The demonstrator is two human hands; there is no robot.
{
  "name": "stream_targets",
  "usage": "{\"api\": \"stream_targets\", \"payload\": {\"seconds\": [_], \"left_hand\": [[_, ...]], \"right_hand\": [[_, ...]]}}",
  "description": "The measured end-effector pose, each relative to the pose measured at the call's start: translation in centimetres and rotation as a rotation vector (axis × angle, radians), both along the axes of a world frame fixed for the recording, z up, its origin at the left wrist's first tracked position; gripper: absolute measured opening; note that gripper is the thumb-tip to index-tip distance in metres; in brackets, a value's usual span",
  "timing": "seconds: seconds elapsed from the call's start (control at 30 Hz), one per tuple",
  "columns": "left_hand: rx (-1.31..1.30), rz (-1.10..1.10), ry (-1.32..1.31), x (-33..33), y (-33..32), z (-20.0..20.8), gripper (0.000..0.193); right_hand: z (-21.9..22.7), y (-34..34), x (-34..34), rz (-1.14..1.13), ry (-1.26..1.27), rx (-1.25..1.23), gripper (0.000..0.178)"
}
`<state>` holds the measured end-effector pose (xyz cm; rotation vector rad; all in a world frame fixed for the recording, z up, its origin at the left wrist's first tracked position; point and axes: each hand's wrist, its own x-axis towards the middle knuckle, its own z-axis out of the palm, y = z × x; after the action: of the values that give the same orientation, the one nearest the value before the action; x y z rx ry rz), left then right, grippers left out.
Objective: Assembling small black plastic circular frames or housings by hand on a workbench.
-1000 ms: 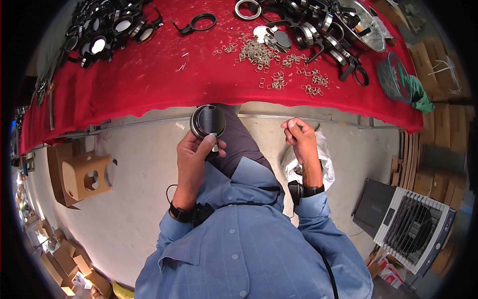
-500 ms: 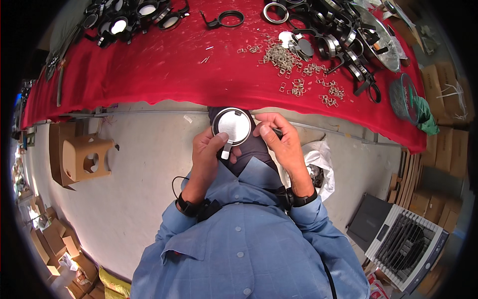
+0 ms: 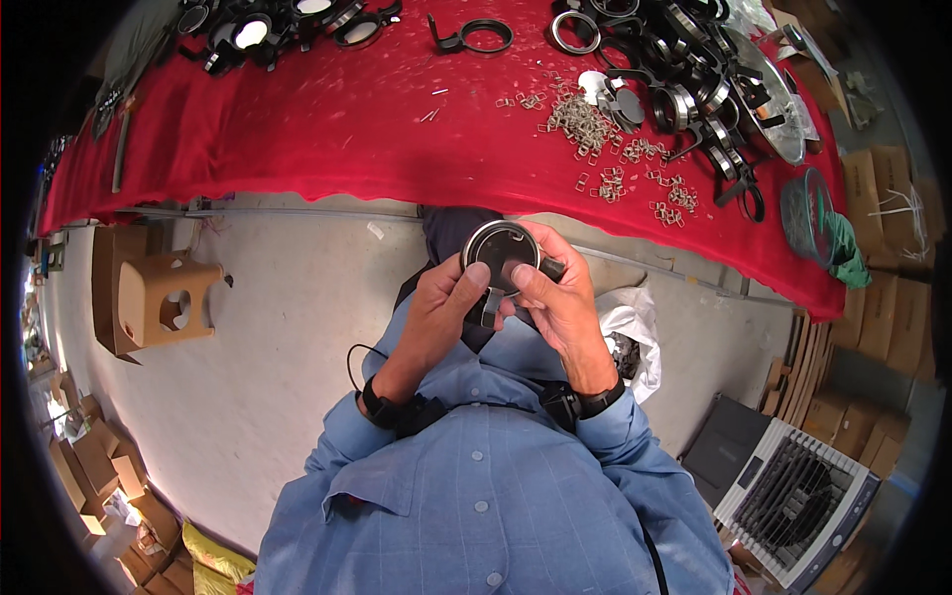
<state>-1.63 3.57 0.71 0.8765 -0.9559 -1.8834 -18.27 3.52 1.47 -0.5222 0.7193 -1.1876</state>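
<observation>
Above my lap, a round disc (image 3: 502, 245) with a dark face and a silvery rim is held between both hands. My left hand (image 3: 443, 305) grips its left edge, thumb flat on the face. A short tab (image 3: 491, 309) hangs from its lower edge, beside my left fingers. My right hand (image 3: 569, 302) is closed on the disc's right side, its thumb pressing the lower right of the face. A small black piece (image 3: 552, 267) sticks out between the right thumb and fingers; most of it is hidden, so its kind cannot be told.
The red-covered table (image 3: 327, 139) lies ahead. On it are a pile of small metal clips (image 3: 580, 124), a lone black ring with an arm (image 3: 487, 37), heaped black ring parts (image 3: 684, 99) and a green mesh basket (image 3: 808, 216). A cardboard stool (image 3: 169, 302) stands left, an air cooler (image 3: 798, 496) right.
The disc has moved right and now shows a dark face instead of a bright white one. My right hand, apart from it before, now grips its right side. The view has shifted slightly.
</observation>
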Motion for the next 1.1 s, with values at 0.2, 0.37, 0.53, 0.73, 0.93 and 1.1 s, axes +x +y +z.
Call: {"api": "stream_targets", "payload": {"seconds": [0.2,0.37,0.53,0.73,0.93,1.1], "left_hand": [[0.007,0.004,-0.017,0.2,-0.2,-0.7,0.029],[0.002,0.019,-0.019,0.2,-0.1,-0.9,0.024],[-0.028,0.000,-0.051,0.1,-0.2,-0.8,0.024],[0.011,-0.045,-0.080,0.6,-0.3,0.4,0.025],[-0.011,-0.118,-0.047,0.9,-0.7,0.1,0.026],[-0.043,-0.072,-0.120,0.1,-0.2,-0.5,0.029]], "right_hand": [[-0.4,-0.1,0.7,-0.063,0.165,-0.003,0.045],[-0.2,-0.1,1.1,-0.052,0.077,0.091,0.038],[-1.1,-0.1,0.1,-0.053,0.031,0.130,0.030],[-1.7,0.2,-0.3,-0.053,0.154,0.114,0.030],[-1.3,0.5,0.1,-0.050,0.262,0.008,0.030],[-1.6,0.2,0.4,-0.069,0.266,0.128,0.030]]}}
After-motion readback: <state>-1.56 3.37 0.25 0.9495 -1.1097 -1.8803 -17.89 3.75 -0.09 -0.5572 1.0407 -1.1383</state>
